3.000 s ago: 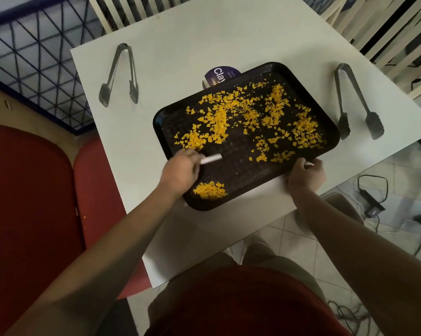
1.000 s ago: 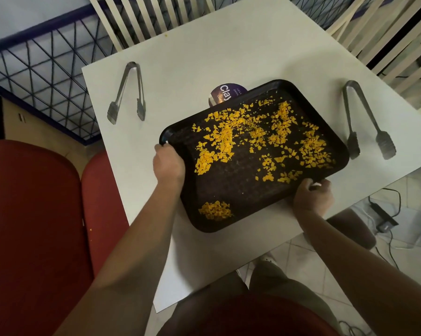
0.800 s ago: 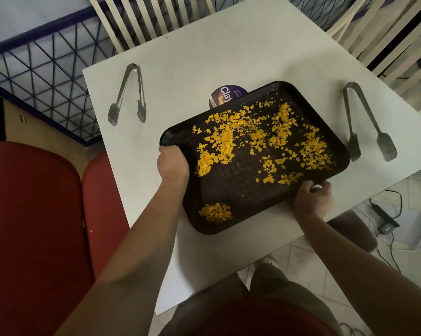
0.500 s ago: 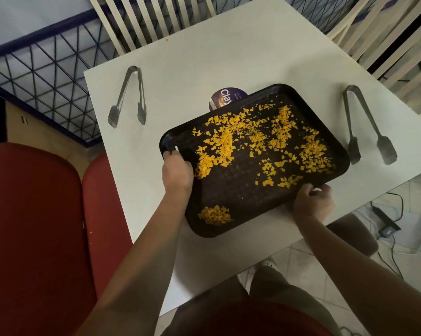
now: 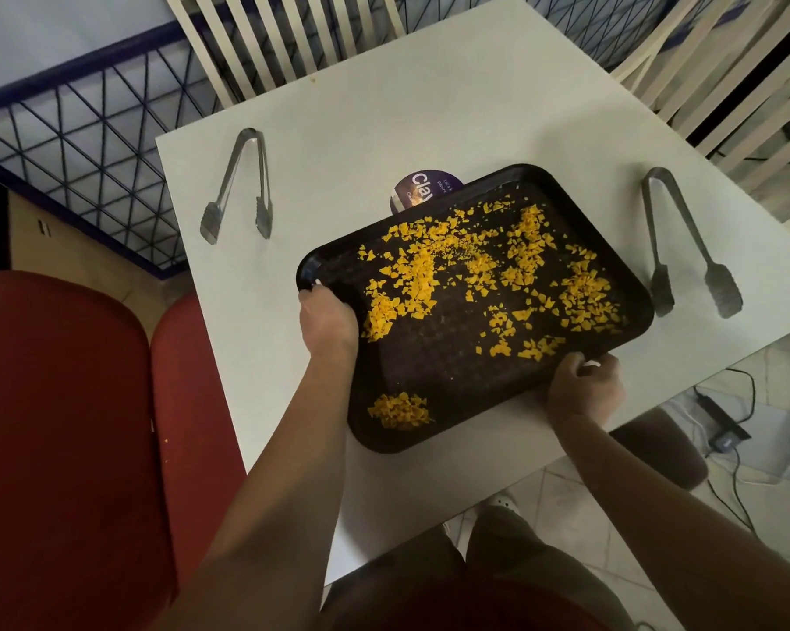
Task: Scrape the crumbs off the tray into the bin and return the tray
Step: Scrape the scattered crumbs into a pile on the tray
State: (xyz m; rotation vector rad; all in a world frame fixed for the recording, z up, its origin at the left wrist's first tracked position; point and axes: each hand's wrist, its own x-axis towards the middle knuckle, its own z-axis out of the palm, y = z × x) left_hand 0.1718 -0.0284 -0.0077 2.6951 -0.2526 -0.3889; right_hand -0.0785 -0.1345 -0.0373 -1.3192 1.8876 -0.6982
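A black tray (image 5: 434,380) lies at the near right part of the white table (image 5: 384,107). Yellow crumbs (image 5: 488,275) are scattered over its far half, and a small heap of crumbs (image 5: 400,410) sits near its front left corner. My left hand (image 5: 327,318) grips the tray's left rim. My right hand (image 5: 584,389) grips the tray's near edge on the right, with a bit of something white showing between its fingers. No bin can be made out with certainty.
Metal tongs (image 5: 242,189) lie at the table's left, another pair of tongs (image 5: 684,248) at its right. A purple round label (image 5: 422,193) peeks out behind the tray. Red seats (image 5: 65,425) stand to the left, white slatted chairs (image 5: 283,38) behind, cables (image 5: 725,430) on the floor at right.
My left hand has left the white scraper stroke inside the tray and taken hold of the left rim. The tray has shifted slightly toward me; the right hand keeps its hold.
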